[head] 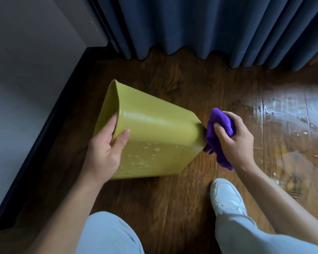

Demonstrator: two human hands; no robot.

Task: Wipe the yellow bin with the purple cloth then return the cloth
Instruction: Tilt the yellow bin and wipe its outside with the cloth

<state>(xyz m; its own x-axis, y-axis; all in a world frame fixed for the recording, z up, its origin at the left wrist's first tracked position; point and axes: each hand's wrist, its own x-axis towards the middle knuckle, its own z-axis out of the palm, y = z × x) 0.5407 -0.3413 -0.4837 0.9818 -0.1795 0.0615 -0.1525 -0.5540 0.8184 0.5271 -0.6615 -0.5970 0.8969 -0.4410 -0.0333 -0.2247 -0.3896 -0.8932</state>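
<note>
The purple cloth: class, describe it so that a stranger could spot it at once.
Start at the blue curtain and come down to the tipped yellow bin on the wooden floor. At the bin's base, bunched in the right hand, is the purple cloth, the only purple thing here.

glossy plastic yellow bin, plush purple cloth, wood floor

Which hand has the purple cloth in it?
The right hand. It is bunched around the purple cloth at the bottom end of the yellow bin. The left hand has no cloth; it holds the bin's rim.
</note>
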